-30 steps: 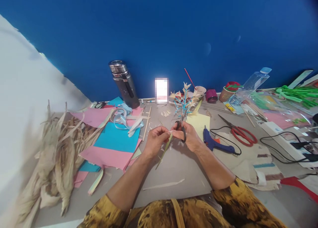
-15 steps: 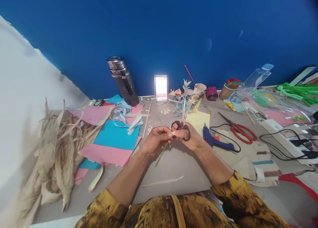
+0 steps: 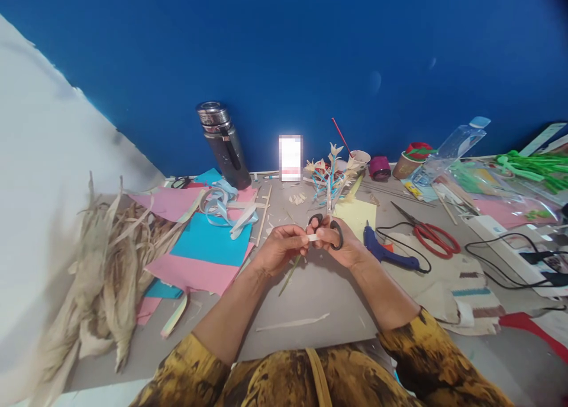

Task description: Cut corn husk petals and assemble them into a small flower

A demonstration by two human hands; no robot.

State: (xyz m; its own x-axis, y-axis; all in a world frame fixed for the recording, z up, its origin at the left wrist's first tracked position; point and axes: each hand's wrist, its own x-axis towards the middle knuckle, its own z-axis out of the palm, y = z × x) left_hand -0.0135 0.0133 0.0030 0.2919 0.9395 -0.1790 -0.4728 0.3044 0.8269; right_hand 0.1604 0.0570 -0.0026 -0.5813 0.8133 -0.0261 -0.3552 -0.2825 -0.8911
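Observation:
Between my hands, over the middle of the table, a small pale strip (image 3: 313, 238) is pinched at both ends. My left hand (image 3: 281, 248) is closed on its left end with thumb and fingertips. My right hand (image 3: 344, 245) pinches its right end and also carries black-handled scissors (image 3: 336, 235), whose blades point away from me. Just beyond the blades stand pale husk-like flowers on blue stems (image 3: 331, 176). Under my hands lies a thin green strip (image 3: 289, 275). Nearer to me, a long pale strip (image 3: 293, 323) rests on the table.
Dried husks (image 3: 104, 283), blue paper (image 3: 213, 238) and light-blue ribbon (image 3: 217, 203) lie on the left by a dark flask (image 3: 226, 149). At right are a blue glue gun (image 3: 390, 254), red-handled scissors (image 3: 435, 238), a power strip (image 3: 501, 247) and a plastic bottle (image 3: 461, 144).
My hands have drawn slightly apart, so more of the pale strip shows between my fingertips. The whole view has shifted a little. The scissors stay in my right hand.

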